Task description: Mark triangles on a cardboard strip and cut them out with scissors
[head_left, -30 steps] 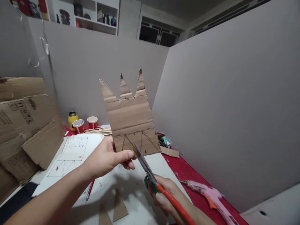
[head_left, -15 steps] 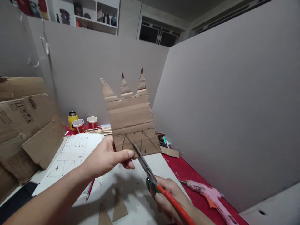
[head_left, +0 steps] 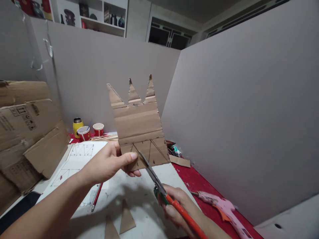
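Note:
A piece of cardboard (head_left: 138, 122) with three pointed spikes on top and pencilled slanted lines near its bottom is held upright over the table. My left hand (head_left: 112, 161) pinches its lower left part, thumb in front and fingers behind. In my right hand (head_left: 176, 205) are scissors (head_left: 183, 212) with orange and green handles; their blades lie at the cardboard's lower edge, along a drawn line. Two cut cardboard triangles (head_left: 127, 219) rest on the white surface below.
Drawn paper (head_left: 82, 151) and a red pencil (head_left: 96, 197) lie left of centre. Large cardboard (head_left: 30, 132) stands at left. Paper cups (head_left: 98, 129), a yellow bottle (head_left: 77, 124) and thin sticks sit behind. A pink glue gun (head_left: 221, 207) lies on red cloth at right.
My left thumb has shifted slightly left and up on the cardboard. The scissors have moved slightly left, with their blades still at the lower edge.

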Demonstrator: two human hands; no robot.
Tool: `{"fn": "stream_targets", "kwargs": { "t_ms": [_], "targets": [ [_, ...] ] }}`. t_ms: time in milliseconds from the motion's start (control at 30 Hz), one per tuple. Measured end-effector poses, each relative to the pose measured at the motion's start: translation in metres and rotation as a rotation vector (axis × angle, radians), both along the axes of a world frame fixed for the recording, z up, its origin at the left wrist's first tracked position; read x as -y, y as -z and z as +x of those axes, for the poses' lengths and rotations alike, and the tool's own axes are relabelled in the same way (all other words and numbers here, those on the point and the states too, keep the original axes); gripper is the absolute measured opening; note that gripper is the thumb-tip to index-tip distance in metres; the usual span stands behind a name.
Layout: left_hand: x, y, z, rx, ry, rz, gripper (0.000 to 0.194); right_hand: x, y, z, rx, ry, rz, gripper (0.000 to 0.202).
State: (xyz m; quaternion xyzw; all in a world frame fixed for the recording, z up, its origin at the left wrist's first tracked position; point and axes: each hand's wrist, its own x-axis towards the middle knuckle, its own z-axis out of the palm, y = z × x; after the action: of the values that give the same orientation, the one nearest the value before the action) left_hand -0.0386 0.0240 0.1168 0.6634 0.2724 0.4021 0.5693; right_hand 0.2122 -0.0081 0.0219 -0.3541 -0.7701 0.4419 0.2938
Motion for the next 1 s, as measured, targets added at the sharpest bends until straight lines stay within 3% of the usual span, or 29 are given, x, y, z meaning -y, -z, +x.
{"fn": "stream_targets", "kwargs": {
  "t_ms": [1000],
  "targets": [
    [-0.0050, 0.0032, 0.0008, -0.074, -0.005, -0.003, 0.031, 0.0029, 0.0079, -0.0045, -0.080, 0.013, -0.011, 0.054]
  ]
}}
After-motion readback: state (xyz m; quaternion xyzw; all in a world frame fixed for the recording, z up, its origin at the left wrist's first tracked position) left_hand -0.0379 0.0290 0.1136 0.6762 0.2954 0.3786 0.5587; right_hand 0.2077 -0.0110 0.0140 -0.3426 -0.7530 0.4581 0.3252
